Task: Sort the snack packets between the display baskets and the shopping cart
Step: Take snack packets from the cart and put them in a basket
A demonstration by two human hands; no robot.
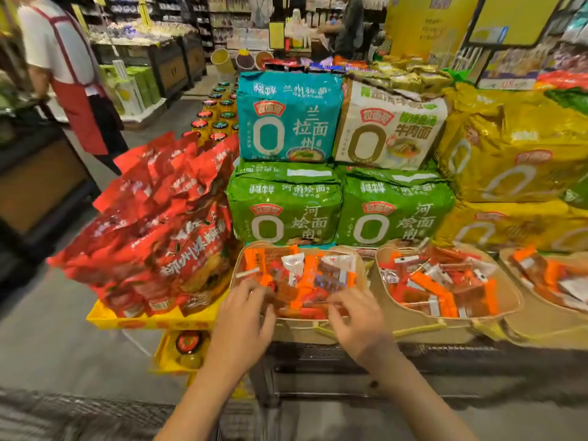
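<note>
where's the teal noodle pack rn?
Head view, upper centre: the teal noodle pack stands on a green noodle pack, with the white noodle pack to its right and the red bags lower left.

Three baskets sitting in row: left basket (pixel 361 268), middle basket (pixel 381 283), right basket (pixel 509 326), snack packets (pixel 305 278) lying inside. Noodle packs (pixel 286 205) standing stacked behind. Bag pile (pixel 152 230) lying left. Both hands, left hand (pixel 246 316) and right hand (pixel 356 316), reaching into left basket.

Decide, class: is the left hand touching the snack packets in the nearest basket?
Touching. The head view shows the left hand with its fingertips on the snack packets at the near edge of the basket, no gap visible.
</note>
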